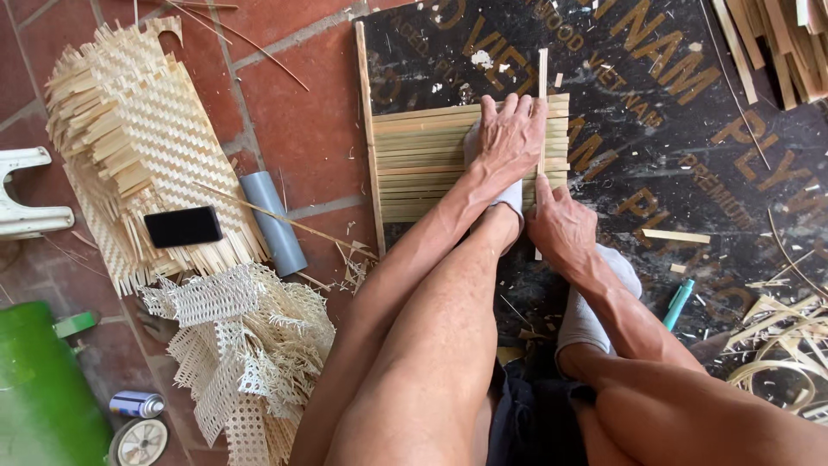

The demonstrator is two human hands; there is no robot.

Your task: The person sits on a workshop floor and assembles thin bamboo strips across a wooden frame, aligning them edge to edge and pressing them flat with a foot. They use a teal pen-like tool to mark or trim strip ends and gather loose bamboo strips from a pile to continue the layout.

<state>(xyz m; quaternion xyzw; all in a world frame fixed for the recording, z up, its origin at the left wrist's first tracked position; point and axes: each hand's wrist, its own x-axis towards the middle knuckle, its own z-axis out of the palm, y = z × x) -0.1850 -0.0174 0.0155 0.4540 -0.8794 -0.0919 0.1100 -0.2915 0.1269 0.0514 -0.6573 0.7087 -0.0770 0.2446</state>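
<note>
My left hand [511, 138] presses flat, unclenched, on the pale woven bamboo-strip mat [423, 160]; right hand [559, 226] at five o'clock pinches the thin upright bamboo slat [542, 86]. Light, springy, splintery, I judge; hold slat low.

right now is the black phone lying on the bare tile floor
No, the black phone lies on top of the stack of woven bamboo mats.

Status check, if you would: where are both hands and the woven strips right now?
Left hand flat on bamboo mat. Right hand pinching upright strip at mat's right edge. Socked foot pins mat; nothing else obstructing.
</note>
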